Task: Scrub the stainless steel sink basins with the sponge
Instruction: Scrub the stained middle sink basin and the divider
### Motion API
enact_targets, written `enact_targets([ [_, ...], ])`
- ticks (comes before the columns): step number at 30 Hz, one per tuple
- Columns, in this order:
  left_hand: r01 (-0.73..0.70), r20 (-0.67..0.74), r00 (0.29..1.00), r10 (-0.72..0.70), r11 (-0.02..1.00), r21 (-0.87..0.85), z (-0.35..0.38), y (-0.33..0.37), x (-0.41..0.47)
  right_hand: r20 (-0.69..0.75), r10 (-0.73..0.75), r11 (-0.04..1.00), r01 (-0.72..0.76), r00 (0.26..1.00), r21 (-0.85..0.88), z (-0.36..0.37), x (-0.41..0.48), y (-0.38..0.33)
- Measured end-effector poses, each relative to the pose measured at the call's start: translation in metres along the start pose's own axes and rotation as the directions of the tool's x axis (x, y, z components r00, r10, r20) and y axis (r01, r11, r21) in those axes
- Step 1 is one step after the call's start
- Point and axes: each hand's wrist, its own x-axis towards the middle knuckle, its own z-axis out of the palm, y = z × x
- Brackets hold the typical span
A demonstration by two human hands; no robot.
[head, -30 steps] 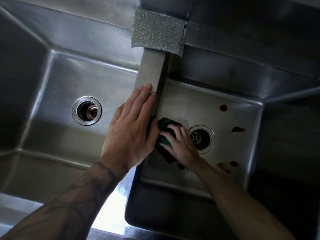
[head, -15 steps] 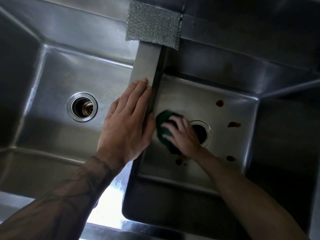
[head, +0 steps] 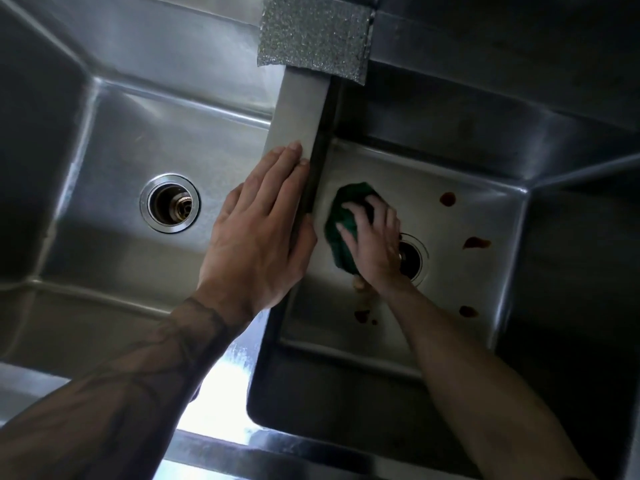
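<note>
Head view, looking down into a two-basin steel sink. My right grip is clamped on the green sponge, with the fingers curled over its top and pressing it onto the floor of the right basin. The sponge juts out from under my fingertips to the left and far side. It lies between the grip and the basin's left wall, close to that wall. The back of this hand partly covers the right drain, just beside the sponge on its right.

Reddish-brown stains dot the floor right of the drain, apart from the sponge. A smear of the same colour lies near my wrist on the near side.

My left grip holds nothing. Its fingers are straight and together, the palm is flat on the divider between the basins, and the thumb reaches over the divider's right edge.

A silver scouring pad lies across the far end of the divider on the back rim, well apart from both grips. The left basin shows its left drain.
</note>
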Motion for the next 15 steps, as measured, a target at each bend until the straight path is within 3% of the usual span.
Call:
enact_targets([
  [2,-0.004,0.005,1.0,0.004,1.0,-0.006,0.0,0.0,0.0,-0.008,0.062,0.997,-0.062,0.998,0.04,0.006,-0.011,-0.024],
  [4,0.006,0.017,1.0,-0.005,1.0,-0.008,-0.002,0.001,0.001,0.099,-0.227,0.972,0.219,0.969,0.081,0.006,-0.044,-0.025],
  [6,0.004,0.021,1.0,-0.004,1.0,0.0,-0.003,0.002,0.001,0.195,-0.491,0.871,0.482,0.849,0.098,-0.004,-0.057,0.002],
  [7,0.006,0.017,1.0,-0.006,1.0,0.001,-0.004,0.002,0.0,0.2,-0.497,0.867,0.491,0.844,0.081,-0.007,-0.051,0.017],
  [8,0.008,0.011,1.0,-0.008,1.0,0.003,-0.004,0.002,0.001,0.188,-0.425,0.904,0.423,0.885,0.054,-0.009,-0.04,0.025],
  [10,0.0,0.01,1.0,0.0,1.0,-0.001,-0.004,0.002,0.001,0.096,-0.108,0.994,0.109,0.989,-0.011,-0.01,-0.01,0.026],
  [12,-0.005,0.011,1.0,0.005,1.0,-0.006,-0.004,0.002,0.001,0.013,0.125,0.992,-0.125,0.992,0.003,-0.006,0.003,0.006],
  [14,-0.001,0.012,1.0,0.001,1.0,-0.007,-0.005,0.003,0.001,0.03,0.062,0.996,-0.064,0.998,0.069,-0.002,-0.018,-0.016],
  [15,0.002,0.015,1.0,-0.002,1.0,-0.006,-0.005,0.004,0.001,0.078,-0.098,0.992,0.091,0.992,0.091,0.0,-0.038,-0.02],
])
